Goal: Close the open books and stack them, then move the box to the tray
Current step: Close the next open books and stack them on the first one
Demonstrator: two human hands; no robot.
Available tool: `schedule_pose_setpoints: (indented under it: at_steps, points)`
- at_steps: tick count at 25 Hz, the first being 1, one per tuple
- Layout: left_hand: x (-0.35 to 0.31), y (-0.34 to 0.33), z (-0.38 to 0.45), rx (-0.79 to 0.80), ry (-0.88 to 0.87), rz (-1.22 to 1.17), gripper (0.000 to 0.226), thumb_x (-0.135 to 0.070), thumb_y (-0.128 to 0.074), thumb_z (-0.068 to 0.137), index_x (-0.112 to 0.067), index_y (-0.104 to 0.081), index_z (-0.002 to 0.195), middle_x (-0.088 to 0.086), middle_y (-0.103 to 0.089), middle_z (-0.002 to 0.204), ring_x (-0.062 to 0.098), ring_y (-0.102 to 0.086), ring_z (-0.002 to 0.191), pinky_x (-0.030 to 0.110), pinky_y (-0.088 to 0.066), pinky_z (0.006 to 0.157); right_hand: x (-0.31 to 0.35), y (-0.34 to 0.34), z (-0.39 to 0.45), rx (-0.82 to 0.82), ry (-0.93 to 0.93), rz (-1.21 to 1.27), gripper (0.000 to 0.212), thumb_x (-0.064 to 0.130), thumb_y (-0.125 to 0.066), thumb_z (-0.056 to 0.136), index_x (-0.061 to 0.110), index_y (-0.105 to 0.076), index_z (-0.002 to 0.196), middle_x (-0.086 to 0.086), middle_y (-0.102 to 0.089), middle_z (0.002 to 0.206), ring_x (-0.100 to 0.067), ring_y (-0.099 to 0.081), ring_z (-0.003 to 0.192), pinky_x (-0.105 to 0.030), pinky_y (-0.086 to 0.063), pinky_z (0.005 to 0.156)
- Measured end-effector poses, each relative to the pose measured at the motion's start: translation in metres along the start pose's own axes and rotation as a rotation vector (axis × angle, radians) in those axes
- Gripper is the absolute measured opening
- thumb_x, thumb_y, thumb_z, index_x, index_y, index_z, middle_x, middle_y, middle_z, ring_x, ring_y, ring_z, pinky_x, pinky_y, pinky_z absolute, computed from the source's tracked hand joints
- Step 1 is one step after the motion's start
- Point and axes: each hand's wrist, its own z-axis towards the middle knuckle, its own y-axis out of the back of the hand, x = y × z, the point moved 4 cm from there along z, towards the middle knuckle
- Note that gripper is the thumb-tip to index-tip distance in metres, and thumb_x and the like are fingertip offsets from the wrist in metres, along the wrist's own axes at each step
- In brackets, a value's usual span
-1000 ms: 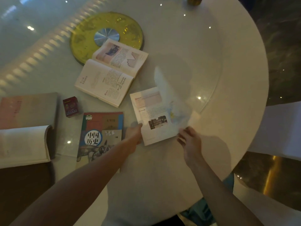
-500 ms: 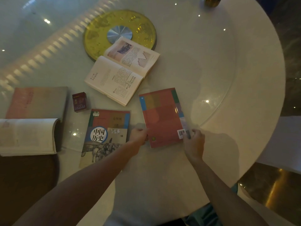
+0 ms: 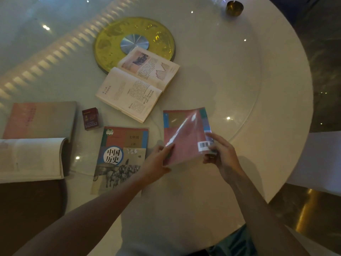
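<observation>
- Closed pink book [image 3: 186,133]: held between both hands, near edge raised off the tabletop [image 3: 230,74], barcode corner under the right fingers [image 3: 212,137].
- Left hand [image 3: 156,161]: fingers clamped on the book's near-left corner.
- Right hand [image 3: 221,154]: fingers clamped on the near-right corner.
- Open book [image 3: 138,84]: beyond the fingers.
- Box [image 3: 90,118]: left of the left fingers, well apart.

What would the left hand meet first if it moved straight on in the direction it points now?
The left hand points up and to the right and already grips the near left edge of the pink book. Going straight on, it would press into that book first. Depth is hard to judge in this view.
</observation>
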Motion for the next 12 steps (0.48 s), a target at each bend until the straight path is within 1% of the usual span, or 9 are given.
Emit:
schedule_pose_setpoints:
  at_steps: [1,2,3,4,6,8,10,11,12]
  points:
    - [-0.002,0.008,-0.001,-0.101,-0.063,0.013,0.078,-0.015,-0.078,0.082,-0.026,-0.042,0.151,0.005,-0.046,0.126,0.014,-0.053,0.105,0.023,-0.050,0.088,0.008,-0.010,-0.003,0.018,0.025,-0.017,0.033,-0.006,-0.048,0.091,0.007,-0.074,0.108,-0.023,-0.065,0.085,-0.025,-0.059,0.051,-0.037,-0.054,0.050]
    - [-0.005,0.020,-0.002,-0.208,-0.107,-0.020,0.063,-0.016,-0.076,0.085,-0.020,-0.053,0.144,0.011,-0.050,0.124,0.016,-0.054,0.103,0.026,-0.051,0.088,0.015,-0.019,-0.005,0.031,0.050,-0.024,0.028,-0.004,-0.047,0.093,0.003,-0.073,0.100,-0.024,-0.064,0.083,-0.025,-0.059,0.051,-0.036,-0.054,0.052]
    - [-0.005,0.032,-0.002,-0.296,-0.128,-0.101,0.050,-0.014,-0.073,0.088,-0.015,-0.061,0.137,0.013,-0.054,0.124,0.017,-0.055,0.103,0.027,-0.049,0.089,0.023,-0.028,-0.008,0.056,0.076,-0.010,0.026,0.001,-0.046,0.097,0.003,-0.072,0.099,-0.021,-0.065,0.079,-0.026,-0.061,0.053,-0.037,-0.054,0.054]
    - [-0.008,0.044,-0.002,-0.341,-0.130,-0.198,0.040,-0.011,-0.070,0.091,-0.011,-0.066,0.130,0.011,-0.058,0.124,0.014,-0.058,0.106,0.025,-0.048,0.091,0.030,-0.036,-0.011,0.092,0.102,0.018,0.026,0.008,-0.047,0.101,0.005,-0.072,0.105,-0.018,-0.067,0.078,-0.026,-0.064,0.056,-0.038,-0.056,0.057]
    - [-0.007,0.069,-0.007,-0.376,-0.105,-0.362,0.026,-0.009,-0.066,0.094,-0.012,-0.070,0.119,0.003,-0.067,0.115,-0.001,-0.064,0.100,0.023,-0.050,0.090,0.038,-0.050,-0.015,0.126,0.146,0.051,0.031,0.027,-0.046,0.105,0.009,-0.066,0.122,-0.016,-0.070,0.081,-0.028,-0.069,0.065,-0.039,-0.060,0.060]
    - [-0.003,0.093,-0.016,-0.367,-0.067,-0.506,0.023,-0.006,-0.061,0.096,-0.021,-0.068,0.112,-0.003,-0.070,0.098,-0.011,-0.066,0.086,0.021,-0.052,0.082,0.037,-0.055,-0.015,0.048,0.221,-0.023,0.035,0.033,-0.047,0.106,0.012,-0.063,0.130,-0.012,-0.069,0.086,-0.025,-0.068,0.073,-0.037,-0.059,0.064]
    - [0.006,0.112,-0.028,-0.339,0.026,-0.732,0.025,-0.001,-0.059,0.096,-0.024,-0.063,0.106,-0.011,-0.071,0.087,-0.012,-0.066,0.076,0.020,-0.054,0.075,0.030,-0.057,-0.014,-0.098,0.291,-0.234,0.034,0.033,-0.055,0.104,0.016,-0.062,0.133,-0.005,-0.069,0.095,-0.024,-0.068,0.087,-0.037,-0.058,0.074]
    - [0.011,0.118,-0.035,-0.330,0.075,-0.869,0.025,-0.001,-0.059,0.094,-0.023,-0.062,0.106,-0.012,-0.073,0.083,-0.008,-0.068,0.074,0.022,-0.056,0.072,0.025,-0.060,-0.014,-0.166,0.287,-0.332,0.037,0.034,-0.061,0.101,0.019,-0.059,0.135,-0.002,-0.069,0.099,-0.025,-0.069,0.095,-0.039,-0.058,0.079]
    - [0.016,0.122,-0.041,-0.319,0.118,-0.987,0.026,-0.001,-0.059,0.093,-0.019,-0.061,0.111,-0.011,-0.074,0.086,-0.003,-0.070,0.077,0.026,-0.059,0.072,0.017,-0.063,-0.013,-0.218,0.258,-0.396,0.043,0.034,-0.066,0.098,0.021,-0.055,0.138,-0.002,-0.068,0.104,-0.025,-0.068,0.100,-0.041,-0.058,0.084]
